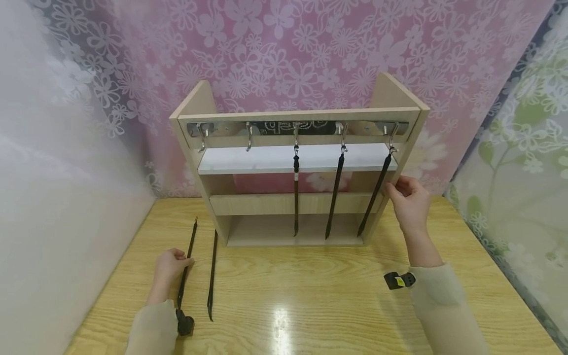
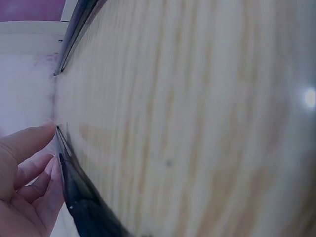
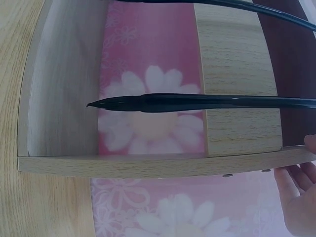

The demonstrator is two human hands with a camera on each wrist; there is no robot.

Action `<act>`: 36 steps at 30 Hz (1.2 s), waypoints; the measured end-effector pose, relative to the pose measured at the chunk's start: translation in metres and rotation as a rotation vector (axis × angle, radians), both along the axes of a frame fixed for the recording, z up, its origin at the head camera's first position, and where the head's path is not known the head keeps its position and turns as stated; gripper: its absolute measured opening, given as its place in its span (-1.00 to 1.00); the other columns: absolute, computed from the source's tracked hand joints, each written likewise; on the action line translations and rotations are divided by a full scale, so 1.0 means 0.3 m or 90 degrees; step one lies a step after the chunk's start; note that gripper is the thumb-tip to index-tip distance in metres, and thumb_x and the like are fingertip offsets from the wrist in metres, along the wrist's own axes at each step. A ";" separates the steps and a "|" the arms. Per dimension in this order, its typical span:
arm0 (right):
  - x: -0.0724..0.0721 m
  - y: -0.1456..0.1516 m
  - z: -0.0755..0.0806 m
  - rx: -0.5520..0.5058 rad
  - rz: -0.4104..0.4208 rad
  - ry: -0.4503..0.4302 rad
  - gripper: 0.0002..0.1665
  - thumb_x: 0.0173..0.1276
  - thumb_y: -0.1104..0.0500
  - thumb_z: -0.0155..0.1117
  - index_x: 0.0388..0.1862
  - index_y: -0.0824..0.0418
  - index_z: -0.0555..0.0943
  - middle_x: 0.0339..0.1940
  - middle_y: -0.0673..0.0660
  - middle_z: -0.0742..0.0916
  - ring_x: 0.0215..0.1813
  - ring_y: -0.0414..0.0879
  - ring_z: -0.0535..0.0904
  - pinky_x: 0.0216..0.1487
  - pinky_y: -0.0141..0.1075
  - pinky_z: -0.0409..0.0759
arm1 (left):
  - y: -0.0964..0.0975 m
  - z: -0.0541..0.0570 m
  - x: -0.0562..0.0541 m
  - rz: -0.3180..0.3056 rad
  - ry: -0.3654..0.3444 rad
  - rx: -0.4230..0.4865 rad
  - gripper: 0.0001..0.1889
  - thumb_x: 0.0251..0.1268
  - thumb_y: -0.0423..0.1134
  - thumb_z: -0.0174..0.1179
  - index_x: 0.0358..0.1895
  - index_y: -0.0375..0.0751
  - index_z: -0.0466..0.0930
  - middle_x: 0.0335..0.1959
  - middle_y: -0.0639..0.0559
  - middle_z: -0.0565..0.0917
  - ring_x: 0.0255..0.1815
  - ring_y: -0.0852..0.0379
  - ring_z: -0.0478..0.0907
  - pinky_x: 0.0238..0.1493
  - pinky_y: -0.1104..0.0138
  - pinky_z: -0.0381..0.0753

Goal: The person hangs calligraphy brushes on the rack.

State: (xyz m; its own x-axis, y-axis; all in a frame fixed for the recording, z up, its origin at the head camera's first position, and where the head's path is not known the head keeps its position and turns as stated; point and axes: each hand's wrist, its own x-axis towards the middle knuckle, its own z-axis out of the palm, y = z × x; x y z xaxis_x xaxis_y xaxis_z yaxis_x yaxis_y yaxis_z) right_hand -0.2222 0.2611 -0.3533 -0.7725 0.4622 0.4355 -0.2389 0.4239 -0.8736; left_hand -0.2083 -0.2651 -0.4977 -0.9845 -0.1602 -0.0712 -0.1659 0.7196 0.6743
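My left hand point(image 1: 168, 268) pinches a dark calligraphy brush point(image 1: 192, 237) at the left of the table; its bristle end point(image 2: 79, 185) looms large in the left wrist view. Just right of it lies a second brush point(image 1: 213, 276) on the wood. My right hand point(image 1: 411, 202) grips the right side panel of a light wooden shelf point(image 1: 293, 204), thumb in front and fingers behind. From the shelf's hook rail point(image 1: 372, 128) hang three more brushes: one in the middle point(image 1: 296, 197), another point(image 1: 336, 197) beside it, and the last point(image 1: 376, 192) nearest my right hand.
Two hooks at the rail's left, an outer hook point(image 1: 202, 138) and an inner hook point(image 1: 249, 136), carry nothing. The shelf stands at the back of the wood-grain table point(image 1: 284, 286), before a pink flowered curtain point(image 1: 284, 54). A white wall point(image 1: 80, 162) borders the left.
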 end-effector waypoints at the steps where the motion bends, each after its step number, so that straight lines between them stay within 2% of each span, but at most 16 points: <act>1: 0.001 -0.001 0.000 0.000 0.000 0.000 -0.67 0.15 0.24 0.24 -0.15 0.42 0.54 -0.39 -0.08 0.60 -0.30 -0.39 0.51 -0.30 -0.62 0.49 | 0.000 0.000 0.000 -0.001 0.003 -0.001 -0.61 0.06 -0.29 0.22 -0.16 -0.60 0.43 -0.27 -0.37 0.54 -0.28 -0.19 0.50 -0.34 0.13 0.56; 6: 0.002 -0.004 0.002 -0.003 0.000 -0.009 -0.66 0.16 0.23 0.24 -0.13 0.41 0.53 -0.33 0.00 0.61 -0.28 -0.36 0.52 -0.28 -0.60 0.50 | -0.007 -0.001 -0.001 -0.010 0.012 0.002 -0.62 0.03 -0.28 0.24 -0.20 -0.58 0.44 -0.30 -0.34 0.55 -0.30 -0.17 0.50 -0.35 0.13 0.56; 9: 0.001 -0.006 0.005 -0.002 -0.003 -0.016 -0.65 0.16 0.22 0.23 -0.12 0.42 0.52 -0.33 0.02 0.61 -0.27 -0.36 0.52 -0.26 -0.60 0.50 | -0.014 -0.008 -0.006 -0.012 0.029 -0.007 -0.63 -0.01 -0.27 0.28 -0.26 -0.56 0.46 -0.38 -0.27 0.55 -0.39 -0.10 0.49 -0.43 0.20 0.54; 14: 0.003 -0.009 0.009 0.001 -0.004 -0.012 -0.66 0.16 0.24 0.23 -0.13 0.44 0.52 -0.37 -0.03 0.59 -0.29 -0.37 0.51 -0.27 -0.60 0.49 | -0.012 -0.006 -0.006 -0.015 0.020 -0.006 -0.70 0.00 -0.34 0.24 -0.27 -0.55 0.46 -0.38 -0.26 0.56 -0.37 -0.11 0.50 -0.42 0.18 0.54; 16: 0.004 -0.008 0.010 0.003 -0.002 -0.013 -0.65 0.16 0.23 0.23 -0.13 0.44 0.51 -0.37 -0.04 0.58 -0.29 -0.37 0.51 -0.27 -0.60 0.49 | -0.009 -0.002 -0.003 -0.018 0.005 -0.007 -0.72 0.02 -0.38 0.19 -0.23 -0.56 0.45 -0.34 -0.29 0.56 -0.32 -0.15 0.49 -0.35 0.11 0.54; 27: 0.002 -0.001 0.000 0.018 -0.002 0.006 -0.67 0.16 0.24 0.24 -0.15 0.44 0.52 -0.38 -0.06 0.57 -0.31 -0.41 0.49 -0.28 -0.61 0.48 | -0.024 -0.021 -0.011 -0.022 0.054 -0.041 -0.73 -0.09 -0.49 0.09 -0.26 -0.62 0.45 -0.43 -0.27 0.55 -0.38 -0.11 0.48 -0.36 0.13 0.53; 31: -0.001 -0.002 -0.003 0.015 -0.001 0.012 -0.68 0.16 0.26 0.24 -0.16 0.45 0.52 -0.38 -0.06 0.57 -0.31 -0.41 0.49 -0.27 -0.61 0.48 | -0.020 0.000 -0.007 -0.020 0.062 -0.048 -0.73 -0.03 -0.48 0.01 -0.23 -0.64 0.45 -0.43 -0.27 0.54 -0.37 -0.11 0.47 -0.38 0.14 0.52; 36: 0.000 -0.003 -0.003 0.007 0.002 0.010 -0.69 0.16 0.28 0.22 -0.15 0.46 0.50 -0.39 -0.08 0.56 -0.30 -0.40 0.50 -0.26 -0.60 0.49 | -0.003 0.039 0.002 -0.014 0.062 -0.053 -0.68 0.07 -0.42 -0.02 -0.13 -0.64 0.42 -0.31 -0.36 0.55 -0.24 -0.25 0.48 -0.27 0.03 0.50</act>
